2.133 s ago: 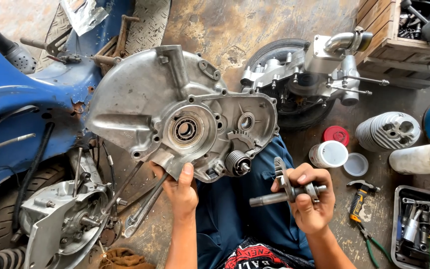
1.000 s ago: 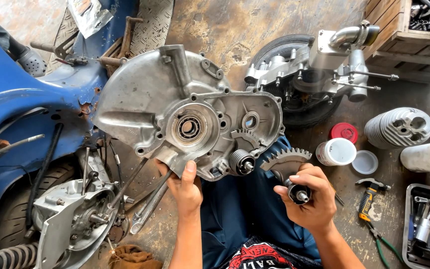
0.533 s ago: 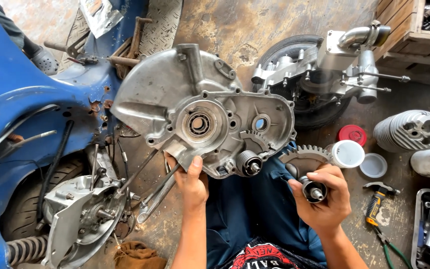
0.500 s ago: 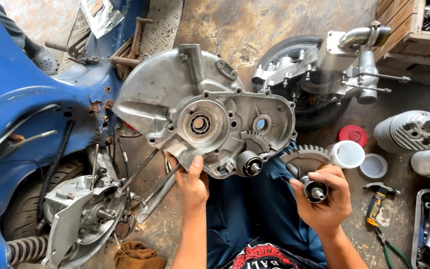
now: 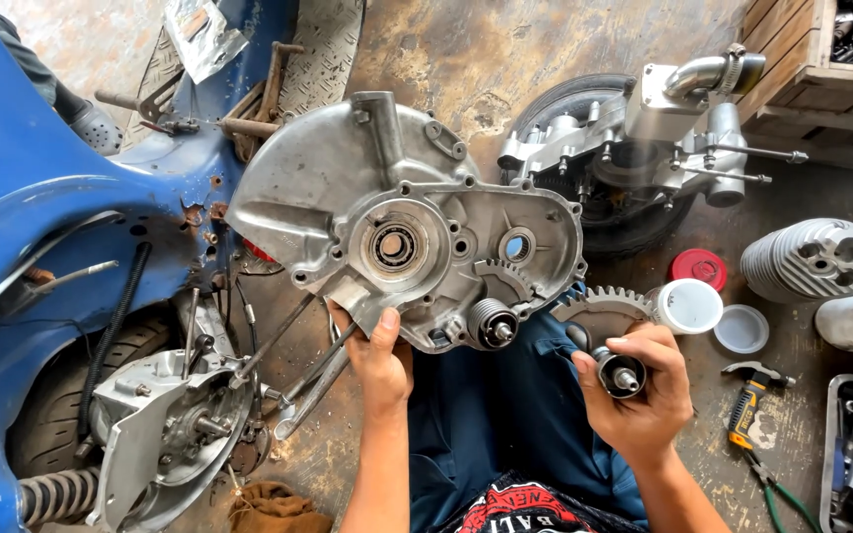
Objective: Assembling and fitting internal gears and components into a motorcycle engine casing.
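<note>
Stained concrete floor (image 5: 446,49) carries everything, with a blue scooter body (image 5: 32,197) along the left edge and a wooden crate (image 5: 802,69) at the upper right. Centre stage, a grey engine casing (image 5: 407,227) stands on edge; the left hand (image 5: 377,350) grips its lower rim, thumb up against the metal. Just right of it, the right hand (image 5: 634,395) is closed around a geared shaft (image 5: 609,336), whose toothed wheel sits close against the casing's lower right edge. Behind stand a second engine block (image 5: 644,138) and a finned cylinder (image 5: 812,262). Near the shaft lie a red lid (image 5: 698,268), a white tub (image 5: 688,306) and a yellow-handled tool (image 5: 747,410).
</note>
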